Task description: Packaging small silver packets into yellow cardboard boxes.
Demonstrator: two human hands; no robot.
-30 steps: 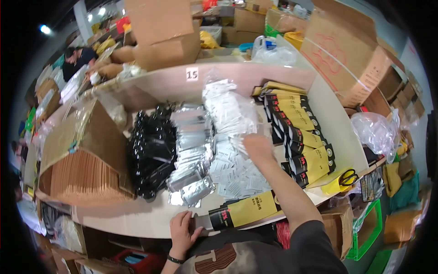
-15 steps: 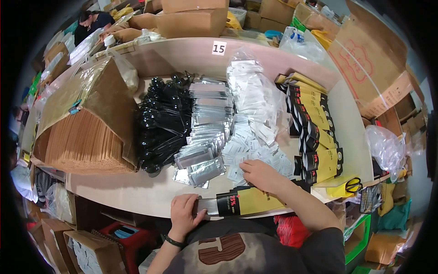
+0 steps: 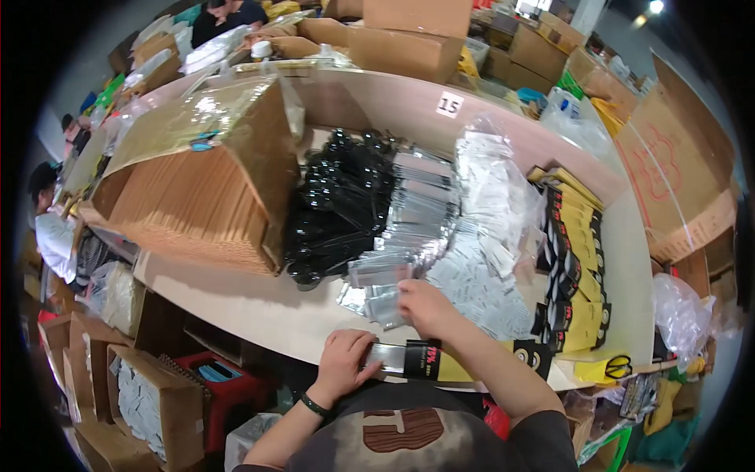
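My left hand (image 3: 344, 363) is closed on a silver foil packet (image 3: 387, 357) near the table's front edge, thumb below and fingers above. The packet meets the black end of a black-and-yellow sleeve (image 3: 423, 359), which lies flat and runs under my right forearm. My right hand (image 3: 427, 308) has curled, slightly blurred fingers pinching the edge of a silver foil packet (image 3: 388, 305) at the near end of a long row of silver packets (image 3: 423, 200). Just right of that hand spreads a heap of small white sachets (image 3: 480, 275), partly in a clear bag.
Left of the packets lie black glossy wrapped items (image 3: 338, 204) and a carton (image 3: 271, 169) full of brown card pieces. More black-and-yellow sleeves (image 3: 578, 275) are stacked at right. Scissors (image 3: 618, 366) lie near the right corner. A low partition (image 3: 377, 98) borders the far side.
My right hand has moved left from the white sachets to the silver packets. My left hand keeps its grip near the sleeve. The whole view has swung, shifting the table rightward in the picture.
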